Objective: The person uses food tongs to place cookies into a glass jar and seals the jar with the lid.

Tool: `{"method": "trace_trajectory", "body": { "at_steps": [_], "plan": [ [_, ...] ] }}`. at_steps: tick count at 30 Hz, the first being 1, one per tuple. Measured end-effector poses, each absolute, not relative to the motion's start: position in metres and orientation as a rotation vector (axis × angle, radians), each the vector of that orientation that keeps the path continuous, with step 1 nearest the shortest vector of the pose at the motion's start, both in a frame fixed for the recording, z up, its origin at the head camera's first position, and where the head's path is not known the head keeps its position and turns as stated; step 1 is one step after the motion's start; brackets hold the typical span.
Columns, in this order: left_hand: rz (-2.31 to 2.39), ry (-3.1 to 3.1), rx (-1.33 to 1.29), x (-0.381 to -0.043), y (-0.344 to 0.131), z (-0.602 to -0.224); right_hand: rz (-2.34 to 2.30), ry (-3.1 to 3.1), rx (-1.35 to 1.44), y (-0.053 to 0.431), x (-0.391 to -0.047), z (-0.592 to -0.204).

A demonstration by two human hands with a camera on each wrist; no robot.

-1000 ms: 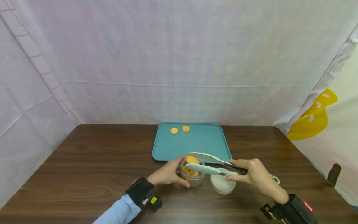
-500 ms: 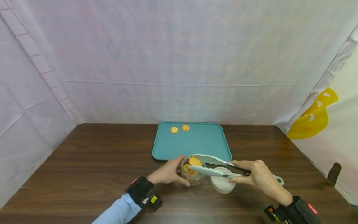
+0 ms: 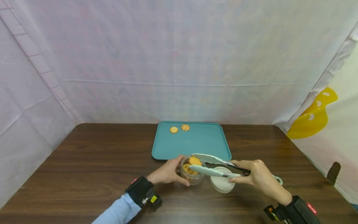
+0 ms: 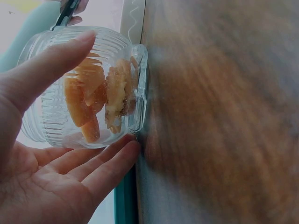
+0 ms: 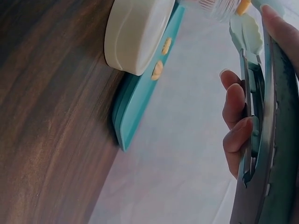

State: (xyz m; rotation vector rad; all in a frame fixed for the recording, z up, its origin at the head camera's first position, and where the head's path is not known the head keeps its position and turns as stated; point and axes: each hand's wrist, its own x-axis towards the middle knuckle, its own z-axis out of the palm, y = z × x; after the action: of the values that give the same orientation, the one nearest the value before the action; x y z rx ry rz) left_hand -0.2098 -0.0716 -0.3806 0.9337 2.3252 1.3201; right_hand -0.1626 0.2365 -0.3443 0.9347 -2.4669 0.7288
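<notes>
My left hand (image 3: 169, 171) holds a clear glass jar (image 4: 53, 126) from its left side, thumb on one side and fingers on the other. Several yellow cookies (image 4: 84, 102) lie inside the jar, which stands upright on the table. With thumb and fingers my right hand (image 3: 258, 177) grips a pair of tongs (image 3: 212, 159) with pale green scalloped tips. These tips are spread over the jar's mouth, and one cookie (image 3: 195, 161) shows between them at the rim; I cannot tell whether they pinch it. A white round lid (image 3: 222, 185) sits right of the jar, beneath the tongs.
Behind the jar lies a teal tray (image 3: 204, 141) with two cookies, a round one (image 3: 174, 130) and a flower-shaped one (image 3: 185, 128), near its far edge. A brown wooden table (image 3: 92, 174) carries everything. White cloth (image 3: 173, 62) hangs behind it.
The right hand and tongs have shifted slightly to the right, and the cookie between the tips has moved a little right with them. The left hand and jar have stayed put.
</notes>
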Motion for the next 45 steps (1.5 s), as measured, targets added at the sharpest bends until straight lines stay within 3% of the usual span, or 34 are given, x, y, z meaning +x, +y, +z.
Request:
{"method": "trace_trajectory", "body": {
  "at_steps": [26, 45],
  "plan": [
    [1.366, 2.292, 0.939, -0.209, -0.073, -0.381, 0.761, -2.486, 0.877, 0.230, -0.167, -0.349],
    [1.387, 2.257, 0.921, -0.209, -0.071, -0.382, 0.608, -2.598, 0.654, 0.202, -0.242, -0.335]
  ]
}}
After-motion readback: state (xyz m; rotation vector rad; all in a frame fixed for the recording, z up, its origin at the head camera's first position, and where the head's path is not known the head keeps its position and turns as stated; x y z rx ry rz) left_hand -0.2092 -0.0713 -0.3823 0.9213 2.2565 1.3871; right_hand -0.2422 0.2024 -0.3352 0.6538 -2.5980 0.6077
